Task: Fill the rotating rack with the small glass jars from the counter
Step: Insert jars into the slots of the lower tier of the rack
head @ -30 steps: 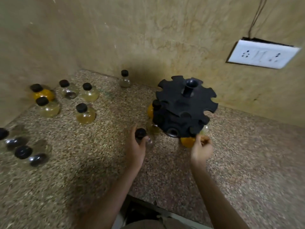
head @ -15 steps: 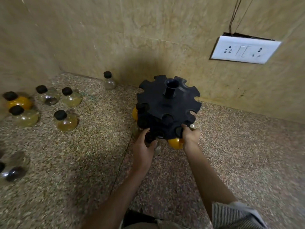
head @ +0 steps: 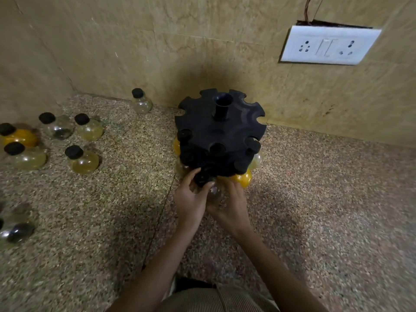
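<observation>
A black rotating rack with notched tiers stands on the speckled counter near the back wall. Several black-capped jars hang in its lower notches, among them an orange one at the front right. At the rack's near edge my left hand and my right hand both clasp a clear glass jar, its black cap up against the lower tier. Loose jars stand to the left: a yellowish jar, another, a clear one and an orange one.
A lone clear jar stands by the back wall left of the rack. Two dark-capped jars lie at the left edge. A white socket plate is on the wall at upper right. The counter stretches bare to the right.
My right hand came off the rack's front right rim and joined my left hand on the clear jar, which now sits tight under the rack's near edge.
</observation>
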